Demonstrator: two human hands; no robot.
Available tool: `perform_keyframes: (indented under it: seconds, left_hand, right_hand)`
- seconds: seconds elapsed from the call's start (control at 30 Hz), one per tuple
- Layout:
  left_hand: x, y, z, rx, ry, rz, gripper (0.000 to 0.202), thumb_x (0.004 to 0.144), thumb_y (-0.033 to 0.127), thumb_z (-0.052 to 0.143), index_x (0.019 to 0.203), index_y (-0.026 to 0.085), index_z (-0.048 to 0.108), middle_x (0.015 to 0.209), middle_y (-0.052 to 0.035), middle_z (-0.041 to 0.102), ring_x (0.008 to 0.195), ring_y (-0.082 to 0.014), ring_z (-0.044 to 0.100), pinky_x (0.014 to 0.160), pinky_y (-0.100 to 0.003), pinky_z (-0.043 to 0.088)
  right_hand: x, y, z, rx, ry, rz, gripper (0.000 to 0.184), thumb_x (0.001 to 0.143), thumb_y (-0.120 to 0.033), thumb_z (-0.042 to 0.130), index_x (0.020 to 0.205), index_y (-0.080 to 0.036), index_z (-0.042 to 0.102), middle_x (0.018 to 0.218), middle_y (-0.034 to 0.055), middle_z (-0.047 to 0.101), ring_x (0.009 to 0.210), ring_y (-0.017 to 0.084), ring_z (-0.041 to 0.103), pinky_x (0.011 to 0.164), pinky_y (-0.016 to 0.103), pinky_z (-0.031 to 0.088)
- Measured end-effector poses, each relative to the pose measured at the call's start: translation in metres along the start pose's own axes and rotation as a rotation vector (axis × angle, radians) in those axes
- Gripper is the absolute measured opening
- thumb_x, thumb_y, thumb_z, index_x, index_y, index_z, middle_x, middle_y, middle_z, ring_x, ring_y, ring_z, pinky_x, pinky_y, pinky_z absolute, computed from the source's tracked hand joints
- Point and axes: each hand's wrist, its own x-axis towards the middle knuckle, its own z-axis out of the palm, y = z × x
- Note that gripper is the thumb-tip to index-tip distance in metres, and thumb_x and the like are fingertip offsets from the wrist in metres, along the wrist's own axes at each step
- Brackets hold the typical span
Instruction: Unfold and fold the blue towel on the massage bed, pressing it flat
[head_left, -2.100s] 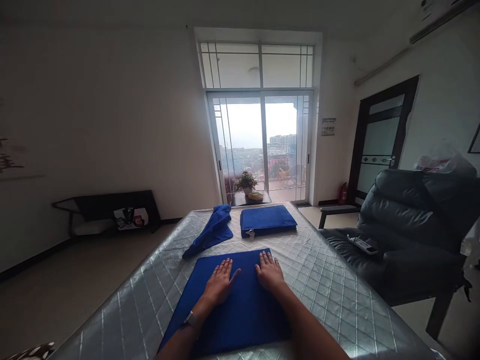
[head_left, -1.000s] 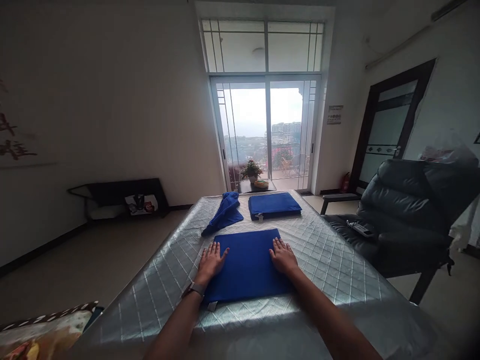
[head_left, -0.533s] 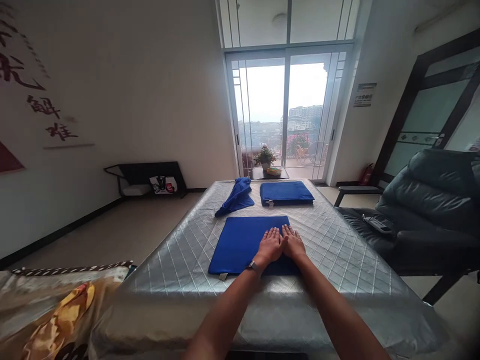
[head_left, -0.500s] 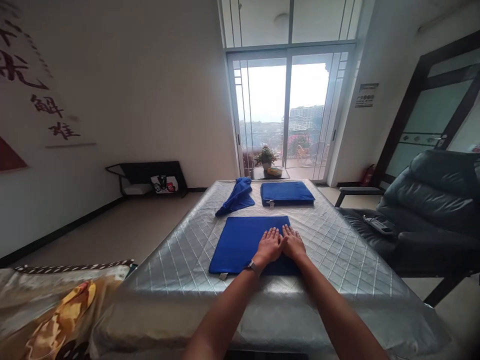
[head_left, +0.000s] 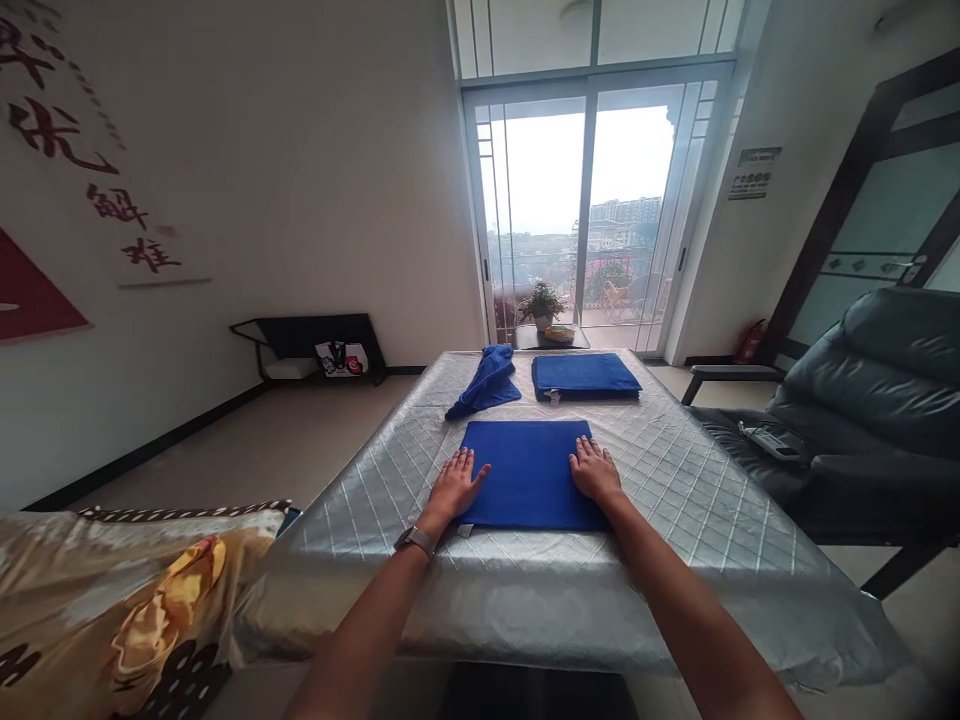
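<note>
A folded blue towel [head_left: 529, 475] lies flat on the silver quilted table cover [head_left: 360, 510], with a small white tag at its near left edge. My left hand [head_left: 456, 484] rests on the towel's left edge, fingers stretched out and thumb apart. On the right edge, my right hand [head_left: 595, 468] lies flat with its fingers extended. Neither hand grips anything. Beyond the towel sits a stack of folded blue towels [head_left: 586, 376], its tag facing me. A crumpled blue towel [head_left: 486, 384] lies to the left of that stack.
A dark padded armchair [head_left: 892, 400] stands close on the right, holding a grey device [head_left: 771, 440]. At lower left is a surface draped with patterned cloth [head_left: 60, 570] and a yellow cloth [head_left: 169, 605]. A potted plant [head_left: 541, 304] stands beyond the table's far edge.
My hands have moved apart: the left slid from the towel's middle to its left edge, the right stayed near the right edge. The view has shifted slightly.
</note>
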Motion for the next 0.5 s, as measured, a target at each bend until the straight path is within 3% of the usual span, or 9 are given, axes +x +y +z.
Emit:
perform_keyframes:
  seconds: [0.13,0.2,0.3,0.5]
  left_hand:
    - [0.001,0.003,0.003,0.001,0.02,0.002,0.09,0.099,0.07,0.007,0.161,0.007,0.028,0.169,-0.0176,0.021,0.158,-0.0285,0.019,0.127,-0.046,0.018]
    - [0.002,0.005,0.004,0.003,0.026,0.001,0.09,0.099,0.069,0.006,0.16,0.007,0.028,0.169,-0.0177,0.022,0.158,-0.0283,0.019,0.127,-0.046,0.018]
    - [0.002,0.004,0.005,0.007,0.031,-0.005,0.091,0.099,0.07,0.006,0.16,0.006,0.029,0.168,-0.0181,0.023,0.158,-0.0285,0.02,0.127,-0.046,0.018]
    - [0.0,0.004,-0.002,0.024,0.044,-0.004,0.089,0.1,0.068,0.007,0.16,0.006,0.03,0.168,-0.0193,0.025,0.157,-0.0302,0.023,0.127,-0.049,0.017]
  right_hand:
    - [-0.015,-0.004,-0.01,-0.01,0.016,-0.021,0.065,0.103,-0.034,0.019,0.162,-0.007,0.027,0.171,0.0086,0.021,0.159,0.022,0.013,0.128,0.043,0.005]
    - [-0.029,-0.004,-0.011,-0.007,0.008,-0.034,0.065,0.104,-0.036,0.018,0.163,-0.008,0.025,0.171,0.0073,0.019,0.159,0.022,0.013,0.128,0.042,0.007]
    - [-0.051,-0.003,-0.007,-0.002,-0.033,-0.045,0.067,0.104,-0.041,0.018,0.163,-0.01,0.024,0.171,0.0065,0.018,0.158,0.021,0.015,0.127,0.042,0.012]
    - [-0.072,0.0,0.001,0.0,-0.08,-0.035,0.068,0.104,-0.043,0.017,0.163,-0.009,0.021,0.171,0.0076,0.017,0.159,0.021,0.013,0.128,0.042,0.008]
